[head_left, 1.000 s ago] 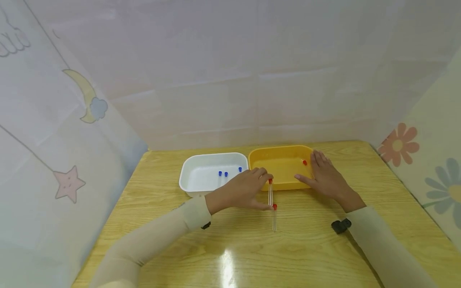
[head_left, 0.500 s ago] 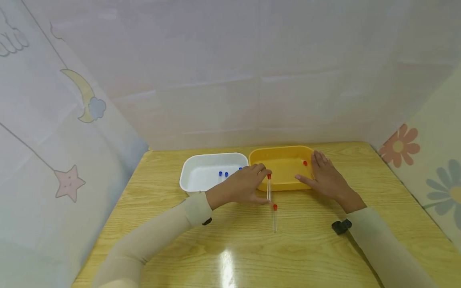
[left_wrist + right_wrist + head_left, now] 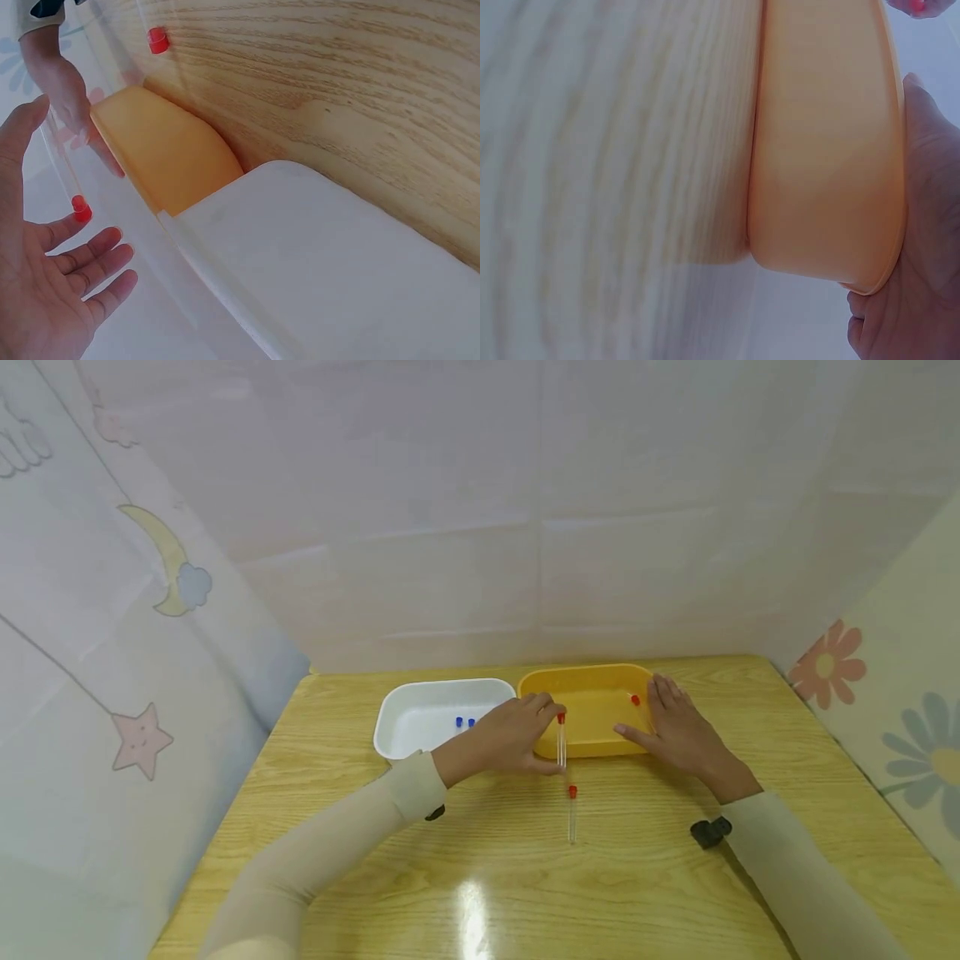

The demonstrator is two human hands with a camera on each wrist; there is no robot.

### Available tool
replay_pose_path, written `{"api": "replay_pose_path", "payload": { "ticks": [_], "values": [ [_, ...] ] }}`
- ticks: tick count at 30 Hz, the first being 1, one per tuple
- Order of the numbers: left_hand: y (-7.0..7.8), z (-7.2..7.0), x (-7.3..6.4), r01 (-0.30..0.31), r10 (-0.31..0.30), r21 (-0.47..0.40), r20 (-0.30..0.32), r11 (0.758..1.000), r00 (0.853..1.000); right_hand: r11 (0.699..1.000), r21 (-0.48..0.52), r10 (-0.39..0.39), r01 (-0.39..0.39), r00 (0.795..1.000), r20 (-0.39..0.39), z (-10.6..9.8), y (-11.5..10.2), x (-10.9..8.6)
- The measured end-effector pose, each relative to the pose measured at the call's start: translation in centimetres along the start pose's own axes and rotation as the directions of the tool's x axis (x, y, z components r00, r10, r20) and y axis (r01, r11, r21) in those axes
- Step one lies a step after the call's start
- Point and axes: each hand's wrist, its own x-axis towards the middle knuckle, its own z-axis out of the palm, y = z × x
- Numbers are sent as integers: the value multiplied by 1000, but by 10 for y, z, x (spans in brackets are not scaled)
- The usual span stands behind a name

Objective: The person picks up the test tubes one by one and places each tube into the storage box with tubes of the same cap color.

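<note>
Between thumb and index fingertip, my left hand (image 3: 506,739) pinches a clear test tube with a red cap (image 3: 561,745) by its two ends. The tube is over the front edge of the yellow tray (image 3: 592,748), cap end away from me. My right hand (image 3: 686,739) rests on that tray's right front corner, fingers straight along the right rim and thumb over the front rim. On the table in front lies a second red-capped test tube (image 3: 572,818). Inside the yellow tray a red cap (image 3: 635,700) shows; its tube is hard to make out.
Left of the yellow tray, side by side with it, stands a white tray (image 3: 384,727) with blue caps (image 3: 459,722) in it, partly behind my left hand. Both trays are on a wooden table (image 3: 360,860), near the back wall (image 3: 420,593).
My left hand has moved slightly away from me with the test tube, towards the yellow tray. The right hand and the tube on the table have stayed put.
</note>
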Motion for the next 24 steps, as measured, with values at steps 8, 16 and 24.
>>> {"api": "replay_pose_path", "payload": {
  "ticks": [8,16,24],
  "values": [
    [-6,-5,4,21,-21,21,5,1000,1000,1000,-3,8,-8,1000,29,-2,-4,3],
    [-12,-8,5,40,-40,-8,17,999,999,1000,-3,-1,1,1000,23,-2,-6,5],
    [-15,-11,11,40,-40,-2,6,999,999,1000,5,-6,6,1000,6,-1,-5,4]
  ]
}}
